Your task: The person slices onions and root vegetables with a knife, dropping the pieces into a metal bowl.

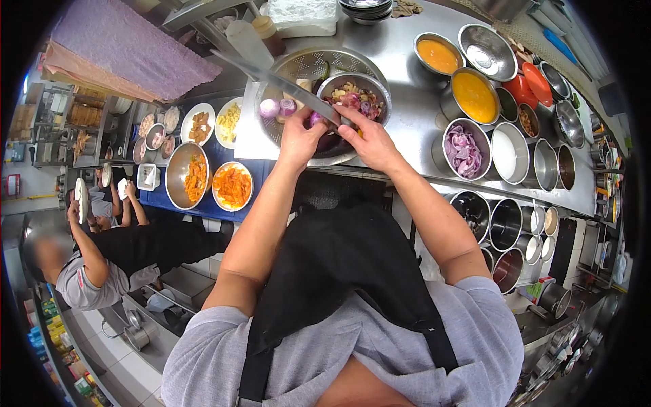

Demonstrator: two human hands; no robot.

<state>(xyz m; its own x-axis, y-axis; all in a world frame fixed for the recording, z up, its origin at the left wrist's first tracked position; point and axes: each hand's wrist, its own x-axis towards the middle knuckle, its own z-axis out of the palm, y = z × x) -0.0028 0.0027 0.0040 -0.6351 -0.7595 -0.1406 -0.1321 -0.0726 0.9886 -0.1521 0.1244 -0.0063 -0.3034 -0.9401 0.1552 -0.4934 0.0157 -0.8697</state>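
Over the perforated steel colander, the left hand has its fingers curled in at its near side, pinched around a purple onion; the exact grip underneath is hidden. The right hand is just beside it, over the colander's near right part, thumb and forefinger gripping the near end of the large knife; its other fingers and the handle are too hidden to tell. The blade slants across the colander from the right hand and out past its far left edge. Two more purple onions lie in the colander's left part, and a green chilli lies toward its far side. A smaller steel bowl of mixed cut pieces sits within the colander's right part, close to the right fingertips. Right of the colander stand a bowl of orange liquid, a bowl of yellow liquid and a pot of sliced purple onion. Left of the colander are a plate of yellow pieces, a plate of brown pieces and, nearer the wearer, two bowls of orange pieces. Squeeze bottles stand beyond its far left edge, and well apart to its left is another person in a grey shirt and dark apron
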